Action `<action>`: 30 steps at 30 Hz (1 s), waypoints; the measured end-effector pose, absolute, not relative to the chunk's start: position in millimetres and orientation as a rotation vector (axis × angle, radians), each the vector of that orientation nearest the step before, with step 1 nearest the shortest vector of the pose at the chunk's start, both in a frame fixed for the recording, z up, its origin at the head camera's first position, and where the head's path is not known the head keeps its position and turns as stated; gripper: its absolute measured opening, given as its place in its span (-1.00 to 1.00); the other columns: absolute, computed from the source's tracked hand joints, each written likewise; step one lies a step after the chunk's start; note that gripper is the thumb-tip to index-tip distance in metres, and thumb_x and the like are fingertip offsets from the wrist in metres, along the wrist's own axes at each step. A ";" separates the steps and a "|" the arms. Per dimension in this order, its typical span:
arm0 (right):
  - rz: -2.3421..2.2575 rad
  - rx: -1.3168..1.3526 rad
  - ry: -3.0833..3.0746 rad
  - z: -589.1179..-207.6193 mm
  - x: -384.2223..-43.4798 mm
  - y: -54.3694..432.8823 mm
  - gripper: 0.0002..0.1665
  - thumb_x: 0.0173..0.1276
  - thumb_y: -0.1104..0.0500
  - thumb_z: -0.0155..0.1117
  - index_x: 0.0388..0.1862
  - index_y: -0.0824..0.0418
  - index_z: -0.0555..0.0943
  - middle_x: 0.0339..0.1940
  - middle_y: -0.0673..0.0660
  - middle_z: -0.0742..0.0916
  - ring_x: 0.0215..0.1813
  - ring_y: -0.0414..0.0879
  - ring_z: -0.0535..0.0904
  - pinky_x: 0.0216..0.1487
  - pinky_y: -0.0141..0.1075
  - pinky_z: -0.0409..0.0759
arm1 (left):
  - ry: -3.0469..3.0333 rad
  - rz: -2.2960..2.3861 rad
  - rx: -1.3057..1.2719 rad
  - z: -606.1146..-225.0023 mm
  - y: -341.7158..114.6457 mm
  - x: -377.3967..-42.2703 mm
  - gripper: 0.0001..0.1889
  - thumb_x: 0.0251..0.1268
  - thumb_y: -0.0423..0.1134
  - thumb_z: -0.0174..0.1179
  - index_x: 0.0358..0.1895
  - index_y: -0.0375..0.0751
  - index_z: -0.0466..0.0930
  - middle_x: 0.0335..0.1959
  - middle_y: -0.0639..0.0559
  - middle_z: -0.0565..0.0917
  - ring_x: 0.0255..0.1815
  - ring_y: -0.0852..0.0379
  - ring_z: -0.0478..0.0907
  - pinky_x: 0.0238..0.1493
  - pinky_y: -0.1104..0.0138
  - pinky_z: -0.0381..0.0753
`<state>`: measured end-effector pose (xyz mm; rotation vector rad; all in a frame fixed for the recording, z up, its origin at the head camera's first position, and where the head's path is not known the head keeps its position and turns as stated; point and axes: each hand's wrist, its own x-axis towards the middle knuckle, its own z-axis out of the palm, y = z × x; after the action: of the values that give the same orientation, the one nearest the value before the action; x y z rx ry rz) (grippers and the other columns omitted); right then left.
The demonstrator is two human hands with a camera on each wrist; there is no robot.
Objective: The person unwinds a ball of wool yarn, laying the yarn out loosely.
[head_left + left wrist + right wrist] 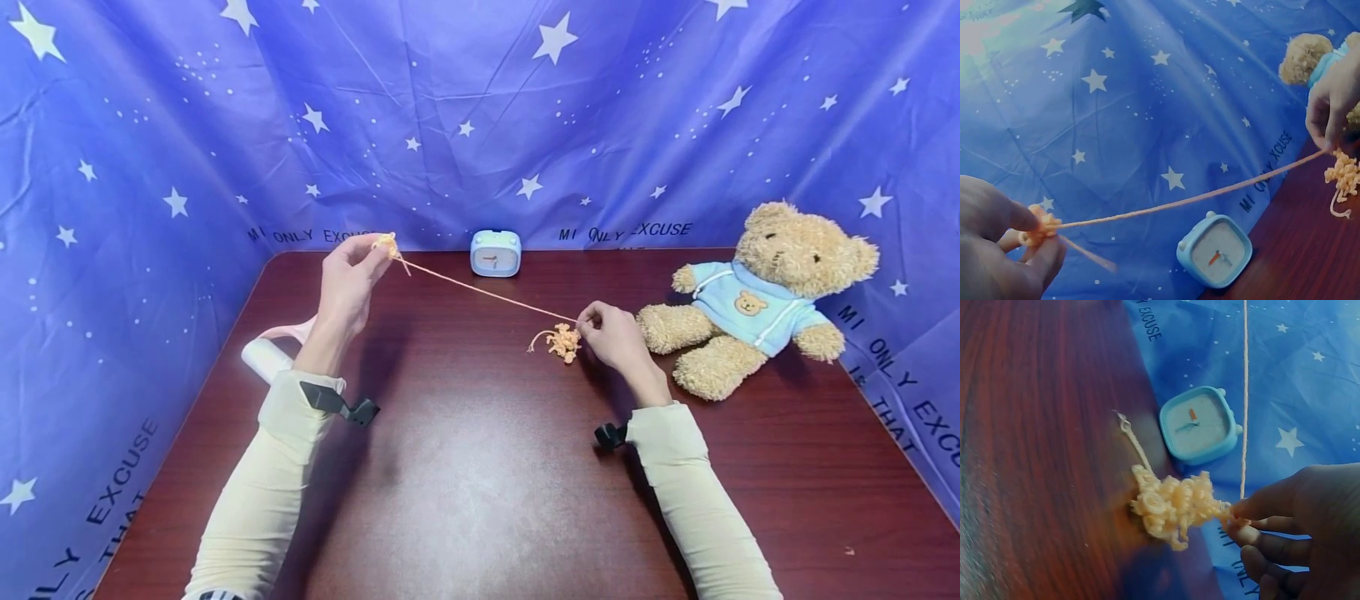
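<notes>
A small orange yarn bundle (1040,226) is pinched between the thumb and fingers of my left hand (350,279), raised over the table's back left. From it a strand of yarn (483,292) runs almost straight, sloping down to my right hand (617,335). Thumb and fingertips of the right hand pinch the strand's other end. Just below these fingertips hangs a second, knotted clump of orange yarn (1175,503), with a short tail (1135,444) sticking out. A shorter loose end (1090,253) trails from the left bundle.
A blue alarm clock (496,253) stands at the table's back edge. To the right sits a teddy bear (750,304) in a light blue hoodie, close to my right hand. A white roll with pink ribbon (266,358) lies behind my left wrist. Starry blue cloth (450,100) surrounds the table.
</notes>
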<state>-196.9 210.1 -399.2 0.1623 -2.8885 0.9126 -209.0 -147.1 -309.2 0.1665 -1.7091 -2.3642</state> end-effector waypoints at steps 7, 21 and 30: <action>0.802 0.217 -2.927 -387.7 -195.6 194.6 -0.84 0.32 0.14 0.18 -0.20 0.19 0.61 -0.22 0.21 0.70 -0.03 0.19 0.55 0.04 0.07 0.47 | -2.106 -2.035 0.141 -309.0 -143.4 -204.2 -0.75 0.26 -0.36 0.22 -0.01 -0.33 0.58 -0.34 0.20 0.62 -0.27 0.30 0.52 -0.08 0.43 0.58; 1.299 0.743 -2.513 -363.3 -202.4 92.4 -0.68 0.33 0.17 0.26 0.03 0.26 0.60 -0.05 0.16 0.71 0.04 -0.01 0.59 0.17 -0.11 0.54 | -2.204 -1.979 -0.005 -308.0 -128.7 -197.9 -0.78 0.25 -0.37 0.23 -0.07 -0.36 0.56 -0.40 0.25 0.61 -0.33 0.27 0.50 -0.23 0.50 0.55; 1.511 0.752 -2.392 -367.7 -209.9 52.5 -0.77 0.32 0.13 0.30 -0.09 0.19 0.65 -0.22 0.09 0.74 -0.12 -0.13 0.63 0.04 -0.16 0.63 | -2.221 -2.013 -0.011 -307.0 -127.4 -196.3 -0.76 0.27 -0.41 0.18 -0.02 -0.39 0.52 -0.36 0.18 0.58 -0.31 0.27 0.52 -0.24 0.53 0.56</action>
<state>-209.9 52.5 -367.7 0.7518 -2.3918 1.5107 -196.3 -127.4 -307.0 -0.0109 -2.2211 -2.0133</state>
